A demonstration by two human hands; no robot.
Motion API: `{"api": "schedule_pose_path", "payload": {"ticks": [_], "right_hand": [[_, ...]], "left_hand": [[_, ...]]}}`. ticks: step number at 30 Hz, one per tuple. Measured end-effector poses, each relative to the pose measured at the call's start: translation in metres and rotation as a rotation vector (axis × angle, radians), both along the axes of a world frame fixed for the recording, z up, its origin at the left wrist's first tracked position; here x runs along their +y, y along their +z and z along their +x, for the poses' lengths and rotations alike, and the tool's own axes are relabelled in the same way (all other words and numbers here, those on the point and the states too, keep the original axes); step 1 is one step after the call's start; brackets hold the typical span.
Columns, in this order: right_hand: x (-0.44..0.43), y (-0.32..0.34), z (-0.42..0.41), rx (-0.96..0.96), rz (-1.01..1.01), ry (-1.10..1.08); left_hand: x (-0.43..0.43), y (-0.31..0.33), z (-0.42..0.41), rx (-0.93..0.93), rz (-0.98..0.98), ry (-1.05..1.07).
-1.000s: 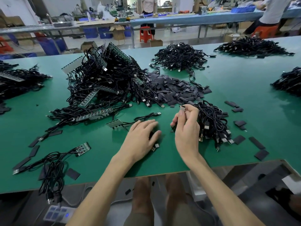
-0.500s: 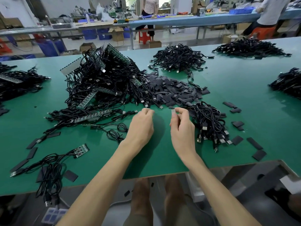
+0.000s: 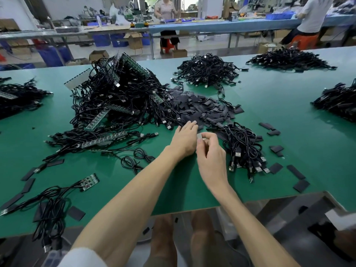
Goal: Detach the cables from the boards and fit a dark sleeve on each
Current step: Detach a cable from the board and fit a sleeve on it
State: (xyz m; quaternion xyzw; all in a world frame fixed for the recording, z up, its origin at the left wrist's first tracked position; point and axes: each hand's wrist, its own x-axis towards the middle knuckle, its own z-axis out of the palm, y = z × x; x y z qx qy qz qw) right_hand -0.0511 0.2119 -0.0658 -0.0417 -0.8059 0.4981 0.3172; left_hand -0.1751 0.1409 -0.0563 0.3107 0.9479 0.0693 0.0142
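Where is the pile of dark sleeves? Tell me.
The sleeve pile lies mid-table in the head view, just right of the big cable-and-board tangle and beyond the small cable bundle; the left hand reaches its near edge.

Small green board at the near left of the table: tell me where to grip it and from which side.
Pinch the small green board by its right edge, coming from above on the right. It lies flat, and its cables all leave the left edge, so the right is free.
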Motion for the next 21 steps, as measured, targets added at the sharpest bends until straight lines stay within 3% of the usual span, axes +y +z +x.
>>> {"api": "schedule_pose_path", "payload": {"ticks": [5, 13, 15, 18, 21], "right_hand": [[0.001, 0.002, 0.001, -0.006, -0.051, 0.019], [0.003, 0.002, 0.002, -0.024, -0.191, 0.025], [0.004, 0.002, 0.003, -0.03, -0.207, 0.028], [0.006, 0.002, 0.002, -0.04, -0.213, 0.029], [0.008, 0.002, 0.001, -0.074, -0.2, 0.07]], "left_hand": [[-0.015, -0.005, 0.022, 0.274, 0.06, -0.012], [-0.038, -0.011, 0.049, 0.388, 0.169, 0.07], [-0.042, -0.005, 0.056, 0.28, 0.389, 0.16], [-0.048, 0.0, 0.071, -0.137, 0.815, 0.2], [-0.052, -0.002, 0.085, -0.292, 0.915, 0.107]]}}
